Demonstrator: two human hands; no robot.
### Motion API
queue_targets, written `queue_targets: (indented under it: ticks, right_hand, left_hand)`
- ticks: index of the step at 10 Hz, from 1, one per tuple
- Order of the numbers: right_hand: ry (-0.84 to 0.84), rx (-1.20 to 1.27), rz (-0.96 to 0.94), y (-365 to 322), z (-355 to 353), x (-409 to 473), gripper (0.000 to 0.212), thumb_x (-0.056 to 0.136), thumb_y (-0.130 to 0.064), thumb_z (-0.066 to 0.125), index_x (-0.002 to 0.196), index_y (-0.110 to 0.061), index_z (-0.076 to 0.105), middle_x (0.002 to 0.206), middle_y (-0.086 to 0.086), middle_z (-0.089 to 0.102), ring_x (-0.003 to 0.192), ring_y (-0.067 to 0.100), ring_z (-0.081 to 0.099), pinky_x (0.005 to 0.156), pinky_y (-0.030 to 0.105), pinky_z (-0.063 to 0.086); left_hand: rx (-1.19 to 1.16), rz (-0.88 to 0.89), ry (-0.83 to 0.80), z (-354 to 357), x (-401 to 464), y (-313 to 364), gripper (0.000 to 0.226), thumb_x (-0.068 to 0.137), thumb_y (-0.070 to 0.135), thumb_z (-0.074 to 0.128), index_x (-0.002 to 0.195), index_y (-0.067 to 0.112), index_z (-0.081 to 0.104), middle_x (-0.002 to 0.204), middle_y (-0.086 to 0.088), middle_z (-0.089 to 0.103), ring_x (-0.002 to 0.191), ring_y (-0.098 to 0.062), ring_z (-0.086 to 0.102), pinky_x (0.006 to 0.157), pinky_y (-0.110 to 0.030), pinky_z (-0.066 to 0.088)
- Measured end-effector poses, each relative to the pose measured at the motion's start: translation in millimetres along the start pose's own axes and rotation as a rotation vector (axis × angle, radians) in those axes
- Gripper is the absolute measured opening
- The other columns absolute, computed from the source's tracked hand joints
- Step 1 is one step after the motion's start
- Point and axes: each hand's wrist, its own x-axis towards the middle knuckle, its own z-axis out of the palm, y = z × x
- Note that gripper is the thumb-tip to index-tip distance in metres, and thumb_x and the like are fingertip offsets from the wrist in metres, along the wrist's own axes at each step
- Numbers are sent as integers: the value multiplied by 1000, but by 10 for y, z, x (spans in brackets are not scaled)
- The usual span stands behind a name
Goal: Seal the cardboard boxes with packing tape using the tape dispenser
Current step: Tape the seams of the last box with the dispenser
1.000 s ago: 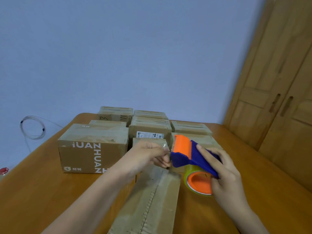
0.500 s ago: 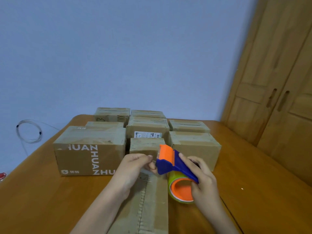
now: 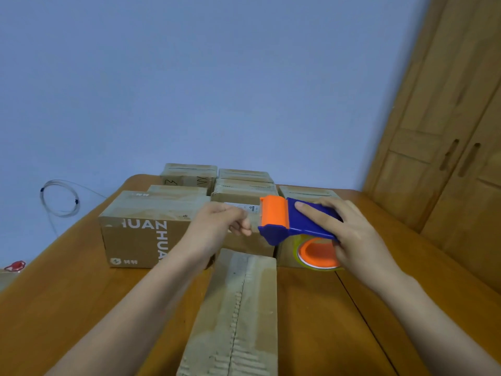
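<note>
A long narrow cardboard box (image 3: 241,308) lies lengthwise in front of me, its top flaps meeting along a centre seam. Above its far end my right hand (image 3: 352,234) grips a blue and orange tape dispenser (image 3: 295,223) loaded with a clear tape roll (image 3: 317,253). My left hand (image 3: 222,223) pinches at the dispenser's front edge with thumb and fingertips. The tape end itself is too faint to make out.
Several closed cardboard boxes stand at the far side of the wooden table (image 3: 67,294), the biggest printed ZHUAN (image 3: 146,232) at the left. A wooden wardrobe (image 3: 447,131) is on the right. A coiled white cable (image 3: 59,199) hangs on the blue wall. A red object (image 3: 15,265) sits at the left edge.
Both hands with the dispenser dipped toward the box, then rose and moved away from me, above its far end. My left fingers stay at the dispenser's front edge.
</note>
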Motion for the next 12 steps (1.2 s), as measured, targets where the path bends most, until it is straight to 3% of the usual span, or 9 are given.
queue_targets:
  ticks: [1,2,3,4,5,6,8,10,12]
  right_hand:
    - [-28,-147,66,404,-180,-255,113,56,11,82,143,-43,32,117,17,57,101,33,51,79,44,50]
    - [3,-161,229,697,-398,-561,120,56,20,76,143,-49,29,115,15,55,99,32,49,80,48,47]
    - [63,-102,232,564,-343,-372,95,58,29,66,135,-26,51,113,19,57,103,28,45,78,42,44]
    - [109,48,239,327,-181,-240,77,67,21,51,132,-20,53,116,15,57,106,29,50,78,29,41]
    - [120,161,250,260,-89,-248,75,65,10,41,133,-20,53,116,9,57,106,27,52,81,12,38]
    - [134,247,278,158,-3,-236,83,58,10,36,131,-23,53,115,7,57,108,28,54,90,8,34]
    - [189,277,258,62,9,-195,88,56,13,37,133,-25,55,114,6,57,107,24,53,91,10,35]
    - [201,237,187,57,20,-203,79,63,12,43,132,-25,54,117,-3,52,107,20,50,90,6,35]
    - [151,107,89,40,84,-213,62,78,-1,55,135,-25,46,122,6,50,109,23,47,80,28,48]
  left_hand:
    - [-109,-305,228,-1188,1071,-1614,27,90,36,57,89,12,69,89,-8,73,82,-18,70,73,-38,58]
    - [-372,-230,256,-2436,2050,-2773,70,76,67,68,127,22,56,135,-16,55,111,-38,63,80,-69,48]
    - [-322,-156,241,-1250,604,-1254,29,95,37,56,92,10,67,86,-5,71,79,-15,69,74,-34,60]
    - [-80,70,0,-461,1,-163,35,91,37,49,79,8,64,68,-2,66,65,-11,63,64,-20,54]
    - [-99,26,-72,-241,16,-195,37,87,38,48,84,5,65,74,-5,68,70,-17,64,70,-23,55]
    - [-131,23,-127,-80,-40,-105,38,91,37,47,88,6,67,82,-6,73,76,-18,68,77,-25,57]
    - [-304,-130,-86,83,-11,-70,47,98,47,35,105,15,69,102,-3,74,98,-16,70,93,-38,51]
    - [-625,-331,-211,114,0,36,63,97,54,24,114,9,65,113,-7,71,108,-18,66,101,-47,45]
    - [-699,-383,-372,47,-24,124,69,94,58,27,129,5,54,123,-14,65,122,-25,57,100,-42,43]
